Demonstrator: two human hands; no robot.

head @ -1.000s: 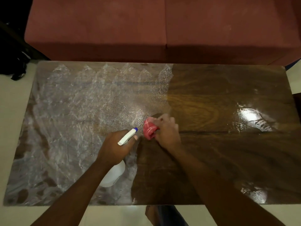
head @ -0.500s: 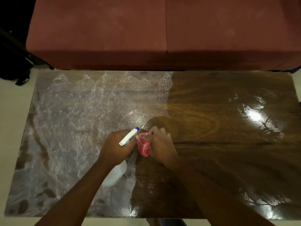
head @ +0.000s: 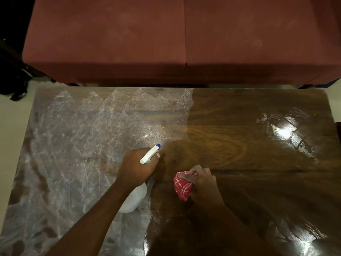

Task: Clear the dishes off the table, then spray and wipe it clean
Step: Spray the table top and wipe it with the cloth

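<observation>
A glossy dark wooden table fills the head view. Its left half is coated with whitish streaky spray film; its right half shows bare wet wood. My left hand grips a white spray bottle by its trigger head, blue nozzle tip pointing up and right, near the table's middle. My right hand presses a bunched red cloth with white lines on the wood just right of the bottle. No dishes are on the table.
A dark red sofa runs along the table's far edge. A black object lies on the pale floor at far left. Light glare sits on the table's right side.
My right hand has dragged the red cloth toward me and to the right, away from the nozzle. My left hand and the bottle stay about where they were. The view has tilted up.
</observation>
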